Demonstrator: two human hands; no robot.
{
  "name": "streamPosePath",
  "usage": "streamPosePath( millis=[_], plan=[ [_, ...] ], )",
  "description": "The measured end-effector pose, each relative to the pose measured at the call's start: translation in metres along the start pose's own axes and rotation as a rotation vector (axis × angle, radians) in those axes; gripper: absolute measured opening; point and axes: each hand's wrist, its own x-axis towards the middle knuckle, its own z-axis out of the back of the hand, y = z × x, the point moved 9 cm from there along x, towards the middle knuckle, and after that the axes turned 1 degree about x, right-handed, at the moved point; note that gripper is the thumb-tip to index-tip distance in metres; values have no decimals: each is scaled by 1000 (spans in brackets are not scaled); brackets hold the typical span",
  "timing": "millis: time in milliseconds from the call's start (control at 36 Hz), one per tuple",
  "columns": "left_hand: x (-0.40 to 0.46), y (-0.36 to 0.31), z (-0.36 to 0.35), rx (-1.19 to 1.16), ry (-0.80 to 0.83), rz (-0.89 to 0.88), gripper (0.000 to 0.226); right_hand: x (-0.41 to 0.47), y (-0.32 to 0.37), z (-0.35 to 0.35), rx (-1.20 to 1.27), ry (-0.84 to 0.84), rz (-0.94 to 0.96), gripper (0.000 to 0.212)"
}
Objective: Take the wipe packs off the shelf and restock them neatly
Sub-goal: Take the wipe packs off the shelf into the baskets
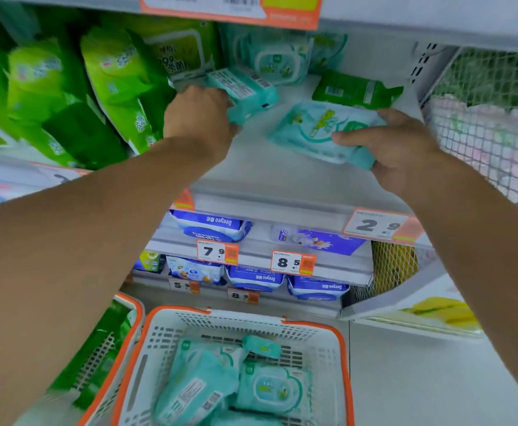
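Note:
Both arms reach onto a white shelf (270, 167). My left hand (199, 115) grips a teal wipe pack (245, 90) with its barcode side up, near the shelf's left part. My right hand (399, 149) holds another teal wipe pack (319, 127), face up, thumb on top, just above the shelf board. Further back stand a teal pack (277, 63) upright and a dark green pack (353, 90) lying flat. Below, a white basket with an orange rim (342, 339) holds several teal packs (270, 385).
Bright green wipe packs (113, 87) crowd the shelf to the left. A white mesh divider (482, 118) closes the right side. Lower shelves carry blue packs (211, 226) and orange price tags (380, 226). A second basket (107, 348) with green packs stands at the lower left.

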Motion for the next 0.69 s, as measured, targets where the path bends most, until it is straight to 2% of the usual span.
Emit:
streamPosePath(
  millis=[83, 194, 278, 333, 361, 417, 528, 639, 694],
  plan=[
    [-8, 4, 16, -146, -136, -77, 36, 0, -18, -1, 240, -11, -177, 32],
    [-24, 12, 27, -686, -203, -26, 34, -9, -19, -1, 315, 13, -190, 12],
    [-44, 22, 11, -1264, -90, 272, 17, -17, -7, -1, 376, 64, -86, 26],
    [-63, 26, -8, -1506, 32, 520, 19, -24, 0, -6, 452, 113, -47, 31],
    [-72, 28, -15, -1561, 76, 582, 19, -28, 2, -9, 482, 141, -42, 30],
    [-86, 33, -22, -1541, 127, 597, 23, -34, 1, -17, 490, 188, -37, 28],
    [-107, 68, -20, -1518, 41, 680, 35, -43, -3, -35, 476, 243, -39, 31],
    [-115, 98, -6, -1398, 55, 658, 27, -53, -11, -57, 421, 250, -80, 18],
    [-116, 114, 0, -1263, 74, 597, 22, -60, -11, -71, 325, 287, -73, 13]
  ],
)
